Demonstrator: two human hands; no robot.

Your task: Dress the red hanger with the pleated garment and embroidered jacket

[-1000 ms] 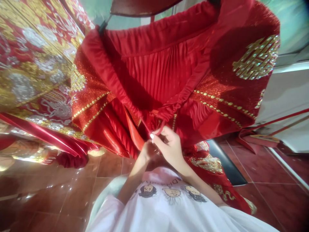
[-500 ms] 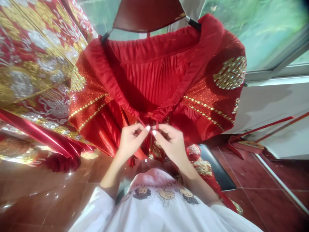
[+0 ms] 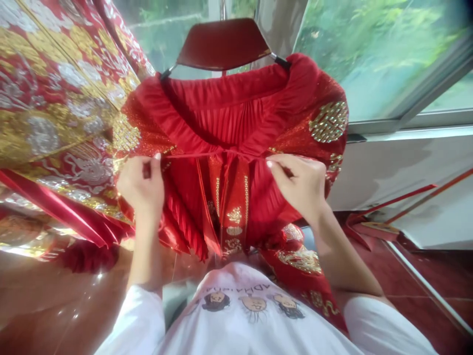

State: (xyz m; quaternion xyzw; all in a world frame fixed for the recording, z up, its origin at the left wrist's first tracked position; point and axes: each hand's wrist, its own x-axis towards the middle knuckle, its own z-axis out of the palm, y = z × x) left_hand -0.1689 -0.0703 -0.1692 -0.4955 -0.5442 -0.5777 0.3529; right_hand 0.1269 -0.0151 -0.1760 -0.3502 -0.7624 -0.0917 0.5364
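A red pleated skirt (image 3: 234,118) with gold beaded panels hangs by its gathered waistband from the clips of a brown hanger (image 3: 223,44). From the front of the waistband a thin red drawstring (image 3: 192,156) runs out to both sides, pulled straight. My left hand (image 3: 142,182) pinches one end of it at the left, its fingers curled. On the other side my right hand (image 3: 299,182) is closed in a pinch on the opposite end, in front of the sparkling right panel. At the middle of the waistband the strings meet in a small gathered spot.
A red garment with gold and silver embroidery (image 3: 55,98) hangs close on the left, a shiny red ribbon (image 3: 66,209) below it. Behind the hanger is a window (image 3: 369,64). Red and gold fabric (image 3: 303,259) lies low on the right, above the tiled floor (image 3: 410,281).
My hands have moved apart from the middle, left and right, drawing the drawstring ends out straight. The hanger and waistband appear lower in view, and the front opening is narrower.
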